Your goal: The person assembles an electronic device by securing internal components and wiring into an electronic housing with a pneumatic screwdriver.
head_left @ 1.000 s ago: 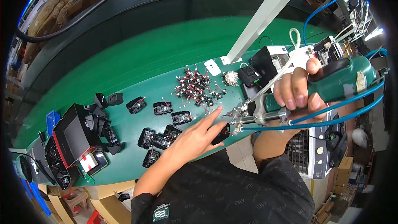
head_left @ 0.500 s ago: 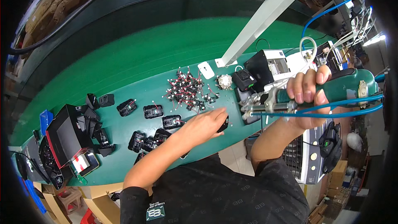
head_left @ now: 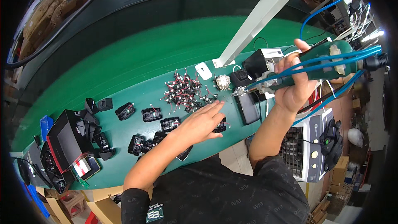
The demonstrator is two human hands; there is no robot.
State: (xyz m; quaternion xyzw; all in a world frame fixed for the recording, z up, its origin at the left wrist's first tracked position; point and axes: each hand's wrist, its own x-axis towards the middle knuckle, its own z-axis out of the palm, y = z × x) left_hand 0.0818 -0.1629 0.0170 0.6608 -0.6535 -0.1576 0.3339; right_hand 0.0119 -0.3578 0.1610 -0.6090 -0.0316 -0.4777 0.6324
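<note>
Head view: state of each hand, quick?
Left hand: fingers extended beside a black housing; grip cannot be told.
Right hand: closed around the green handheld tool.

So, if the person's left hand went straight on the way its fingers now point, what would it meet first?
Probably the silver metal nose of the green, blue-hosed hand tool; depth is unclear, so the left hand might pass beneath it.

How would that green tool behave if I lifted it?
The green tool probably feels heavy for its size, given the metal fittings at its front. Its body looks rigid, but the bending blue hoses may tug. Laid down, its rounded body could roll.
</note>
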